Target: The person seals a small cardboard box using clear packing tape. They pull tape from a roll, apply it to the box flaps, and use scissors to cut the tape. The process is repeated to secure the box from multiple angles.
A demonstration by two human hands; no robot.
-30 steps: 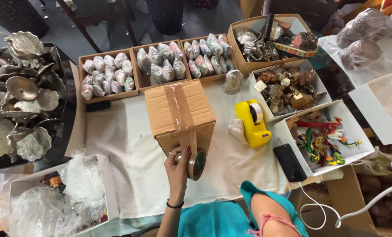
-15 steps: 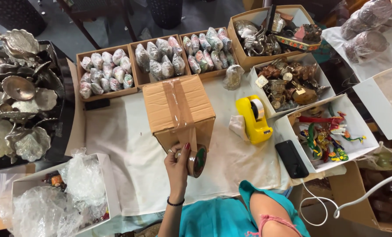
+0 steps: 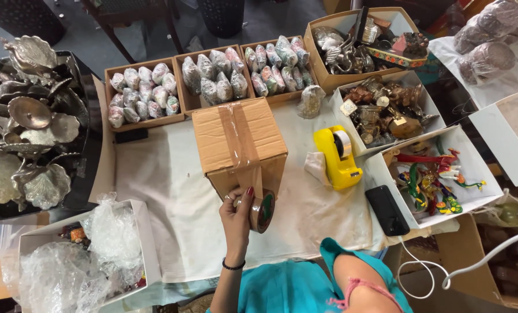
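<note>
Head view, nearest first: a turquoise garment fills the lower edge, and the left hand (image 3: pixel 236 211) rises from it, a dark band at the wrist, fingers closed around a roll of brown packing tape (image 3: pixel 263 211). The roll stands on edge against the near face of a cardboard box (image 3: pixel 238 142), and a strip of tape (image 3: pixel 240 136) runs from it up that face and across the closed top flaps. The right hand is out of sight; only a bare upper arm shows at the bottom right.

The box sits in the middle of a white cloth (image 3: pixel 172 197) covering the table. Close on the left, an open white box (image 3: pixel 128 246) holds crumpled clear plastic wrap (image 3: pixel 105 232). To the right of the cardboard box, a yellow tape dispenser (image 3: pixel 337 153) stands beside a crumpled white rag (image 3: pixel 319 167), and a black phone (image 3: pixel 388 210) lies nearer the table edge with a white cable (image 3: pixel 439 272) below it.

Further right, a white tray (image 3: pixel 430 179) carries colourful painted figures; behind it another tray (image 3: pixel 384 110) holds brass-coloured pieces. At the far side, three shallow cardboard trays (image 3: pixel 212 78) hold small wrapped bundles. On the far left, silver leaf-shaped dishes (image 3: pixel 27 127) are heaped on a dark surface.
</note>
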